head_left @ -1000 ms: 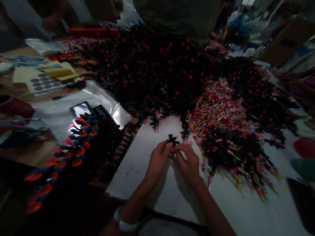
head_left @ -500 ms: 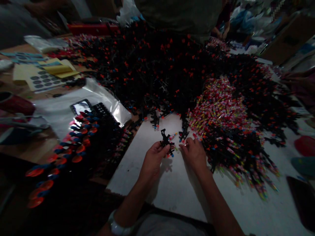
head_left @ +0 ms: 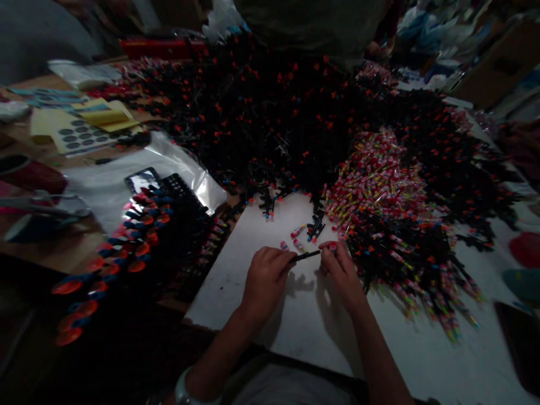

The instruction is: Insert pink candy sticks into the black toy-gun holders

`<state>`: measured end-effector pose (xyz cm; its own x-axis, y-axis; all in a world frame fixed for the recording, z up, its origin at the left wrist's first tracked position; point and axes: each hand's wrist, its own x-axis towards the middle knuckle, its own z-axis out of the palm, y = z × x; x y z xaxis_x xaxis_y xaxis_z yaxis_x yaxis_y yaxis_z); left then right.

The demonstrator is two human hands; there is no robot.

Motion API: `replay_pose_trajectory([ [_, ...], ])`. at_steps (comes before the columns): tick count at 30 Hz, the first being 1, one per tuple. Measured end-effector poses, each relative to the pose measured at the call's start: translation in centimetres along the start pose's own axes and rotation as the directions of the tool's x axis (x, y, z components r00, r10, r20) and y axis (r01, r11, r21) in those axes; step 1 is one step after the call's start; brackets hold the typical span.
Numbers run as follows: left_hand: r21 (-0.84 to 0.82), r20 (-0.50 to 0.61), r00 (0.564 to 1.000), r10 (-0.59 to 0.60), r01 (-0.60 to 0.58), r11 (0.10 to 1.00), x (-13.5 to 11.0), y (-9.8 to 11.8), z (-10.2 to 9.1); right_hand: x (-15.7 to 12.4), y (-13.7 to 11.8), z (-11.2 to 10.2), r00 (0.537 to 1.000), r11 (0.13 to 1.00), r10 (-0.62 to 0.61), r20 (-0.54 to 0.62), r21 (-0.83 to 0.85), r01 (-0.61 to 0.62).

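Note:
Held in the fingertips of my left hand [head_left: 265, 281] is a black plastic toy gun [head_left: 307, 256], turned almost edge-on above the white board. My right hand [head_left: 343, 275] is pinched at the gun's right end. A small red-ended candy tube [head_left: 333, 246] shows between its fingers, mostly hidden. Just beyond the hands lie a few loose candy tubes [head_left: 298, 231] with pink and yellow colouring. Beside them rests a small cluster of black toy guns [head_left: 315, 226].
A heap of candy tubes [head_left: 379, 180] is at right, before a large dark pile of toy guns [head_left: 261, 112]. Rows of orange-tipped pieces [head_left: 109, 270] stand at left near a plastic sheet [head_left: 105, 185]. A dark phone-like slab [head_left: 517, 343] lies far right. Another person [head_left: 312, 28] stands opposite.
My left hand has turned the toy gun from broadside to nearly edge-on. My right hand has come to the gun's end. Loose tubes behind my left hand now show.

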<state>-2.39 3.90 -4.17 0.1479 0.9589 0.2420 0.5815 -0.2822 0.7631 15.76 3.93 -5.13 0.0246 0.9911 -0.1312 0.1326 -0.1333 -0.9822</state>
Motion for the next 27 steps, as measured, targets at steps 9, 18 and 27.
replay_pose_trajectory([
  [9,-0.638,0.08,0.847,-0.525,0.448,0.626,-1.8,1.3,1.0,-1.9,-0.3,3.5,1.0,0.919,0.005,-0.025,0.395,0.006],
  [18,-0.691,0.233,0.763,-0.603,0.566,0.45,-1.1,2.5,0.5,-3.5,0.2,0.9,0.991,0.92,-0.112,0.069,-0.37,0.13],
  [27,-0.702,0.274,0.781,-0.562,0.562,0.438,-1.1,2.8,0.7,-3.3,1.0,0.5,0.961,0.859,-0.19,0.2,-0.441,0.262],
])
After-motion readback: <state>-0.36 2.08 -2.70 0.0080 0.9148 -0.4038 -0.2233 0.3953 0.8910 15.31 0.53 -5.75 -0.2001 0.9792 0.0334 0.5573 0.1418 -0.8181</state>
